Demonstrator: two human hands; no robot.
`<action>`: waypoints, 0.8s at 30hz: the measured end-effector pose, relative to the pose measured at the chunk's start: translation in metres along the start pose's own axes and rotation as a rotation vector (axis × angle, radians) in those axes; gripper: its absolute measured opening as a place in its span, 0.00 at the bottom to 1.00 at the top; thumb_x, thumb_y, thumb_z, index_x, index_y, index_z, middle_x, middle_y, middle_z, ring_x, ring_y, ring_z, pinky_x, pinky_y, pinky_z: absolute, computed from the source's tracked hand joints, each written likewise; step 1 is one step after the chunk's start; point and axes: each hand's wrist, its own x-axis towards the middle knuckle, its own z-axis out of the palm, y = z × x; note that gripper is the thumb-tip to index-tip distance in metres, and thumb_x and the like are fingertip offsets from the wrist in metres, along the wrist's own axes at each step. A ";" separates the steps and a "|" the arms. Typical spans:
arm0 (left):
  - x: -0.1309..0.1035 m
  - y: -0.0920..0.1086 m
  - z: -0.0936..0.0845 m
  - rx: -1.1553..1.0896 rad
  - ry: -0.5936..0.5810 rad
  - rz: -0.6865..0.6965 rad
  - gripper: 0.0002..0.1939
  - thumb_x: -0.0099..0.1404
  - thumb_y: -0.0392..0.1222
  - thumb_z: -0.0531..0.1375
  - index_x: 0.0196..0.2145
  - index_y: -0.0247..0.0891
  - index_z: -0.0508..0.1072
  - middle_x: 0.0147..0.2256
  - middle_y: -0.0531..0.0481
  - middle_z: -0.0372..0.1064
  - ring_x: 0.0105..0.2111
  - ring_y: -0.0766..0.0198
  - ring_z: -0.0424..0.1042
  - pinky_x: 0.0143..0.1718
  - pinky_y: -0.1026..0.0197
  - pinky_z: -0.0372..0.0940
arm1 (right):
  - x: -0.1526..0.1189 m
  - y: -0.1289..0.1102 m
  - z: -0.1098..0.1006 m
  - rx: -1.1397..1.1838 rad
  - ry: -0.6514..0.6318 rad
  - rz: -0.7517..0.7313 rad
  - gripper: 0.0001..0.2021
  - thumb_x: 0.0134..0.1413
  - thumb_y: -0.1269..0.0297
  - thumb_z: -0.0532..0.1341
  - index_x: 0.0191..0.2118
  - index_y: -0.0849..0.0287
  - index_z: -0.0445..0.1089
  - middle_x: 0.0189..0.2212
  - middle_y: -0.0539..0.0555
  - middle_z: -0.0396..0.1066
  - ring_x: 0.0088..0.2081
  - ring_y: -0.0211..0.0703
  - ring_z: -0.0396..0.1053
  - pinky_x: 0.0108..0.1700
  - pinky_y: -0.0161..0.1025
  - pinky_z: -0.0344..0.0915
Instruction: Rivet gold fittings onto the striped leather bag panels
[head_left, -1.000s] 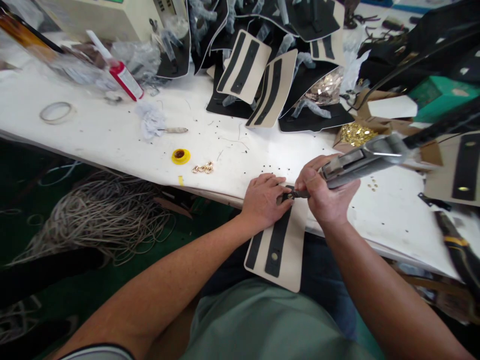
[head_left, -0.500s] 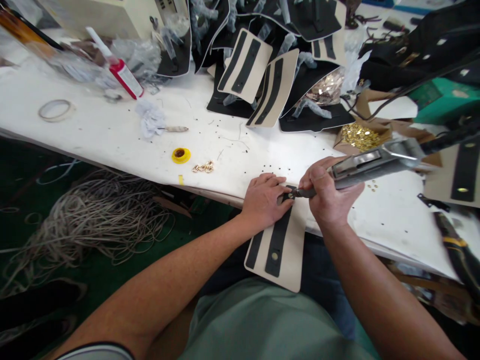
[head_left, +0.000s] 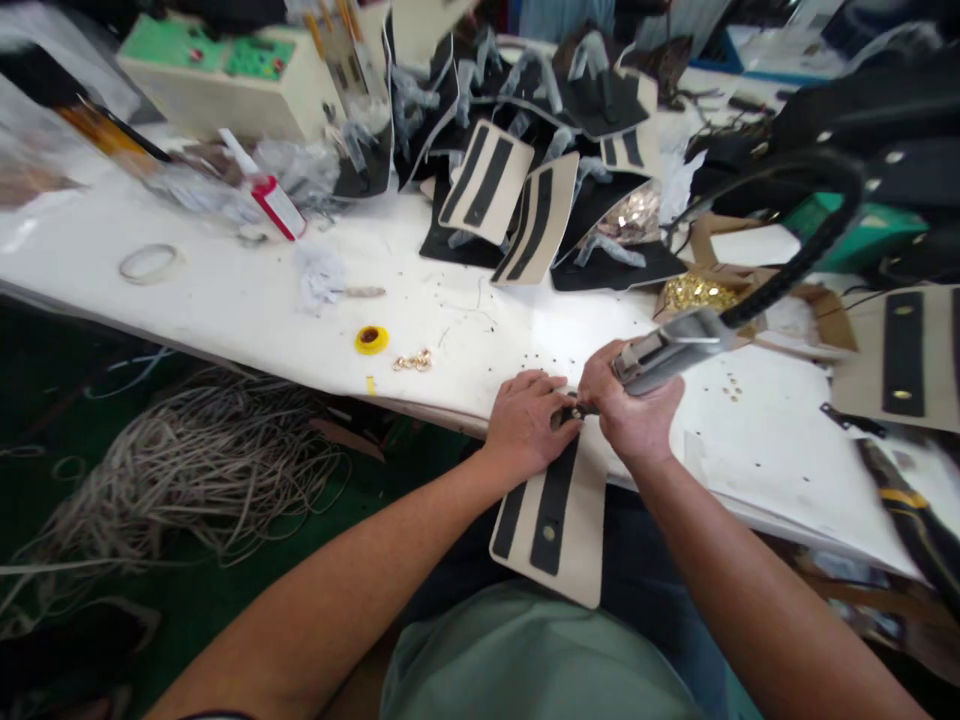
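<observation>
Two black strips (head_left: 557,495), one metal-dotted, on beige panel (head_left: 589,520), left hand (head_left: 527,428) flat atop, right hand (head_left: 634,415) clasped round grey tool (head_left: 671,350)

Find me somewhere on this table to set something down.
Mostly bare tabletop lies between the pale ring and yellow roll; a speckled patch sits right of the right hand, beside the gold pieces. Striped panels crowd the back.

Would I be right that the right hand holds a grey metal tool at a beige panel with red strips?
In the head view, the strips on the beige panel are black, not red; the right hand holds the grey metal tool.
</observation>
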 end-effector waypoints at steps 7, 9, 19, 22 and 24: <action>-0.006 0.000 -0.004 -0.045 -0.006 -0.072 0.14 0.60 0.52 0.65 0.44 0.50 0.80 0.53 0.54 0.73 0.57 0.52 0.64 0.59 0.48 0.58 | -0.003 -0.026 0.000 0.007 0.060 0.164 0.17 0.44 0.50 0.66 0.22 0.60 0.68 0.17 0.50 0.67 0.21 0.41 0.65 0.24 0.36 0.66; -0.006 -0.002 -0.002 -0.030 -0.012 -0.079 0.14 0.60 0.52 0.64 0.43 0.50 0.80 0.52 0.53 0.73 0.57 0.51 0.63 0.60 0.48 0.57 | -0.005 -0.029 0.001 -0.002 0.068 0.183 0.19 0.42 0.47 0.66 0.22 0.59 0.69 0.17 0.51 0.67 0.21 0.43 0.67 0.25 0.38 0.66; -0.008 0.001 0.002 0.005 -0.006 -0.132 0.16 0.52 0.47 0.68 0.40 0.47 0.79 0.53 0.54 0.73 0.57 0.52 0.65 0.64 0.52 0.54 | 0.004 -0.044 -0.015 -0.053 0.027 0.096 0.24 0.45 0.40 0.66 0.30 0.60 0.72 0.22 0.53 0.72 0.26 0.48 0.70 0.28 0.41 0.67; -0.009 0.005 -0.003 0.039 0.035 -0.139 0.22 0.51 0.52 0.69 0.45 0.48 0.79 0.56 0.53 0.71 0.58 0.52 0.63 0.63 0.52 0.56 | 0.014 -0.035 -0.038 -0.261 -0.035 -0.013 0.24 0.52 0.41 0.62 0.41 0.59 0.73 0.31 0.55 0.75 0.33 0.51 0.73 0.35 0.43 0.68; -0.010 0.010 -0.009 0.096 0.041 -0.146 0.28 0.51 0.57 0.68 0.50 0.47 0.77 0.58 0.50 0.69 0.59 0.49 0.62 0.62 0.48 0.56 | 0.015 -0.014 -0.055 -0.459 -0.104 -0.081 0.21 0.56 0.45 0.59 0.45 0.58 0.72 0.38 0.56 0.75 0.37 0.52 0.73 0.40 0.44 0.67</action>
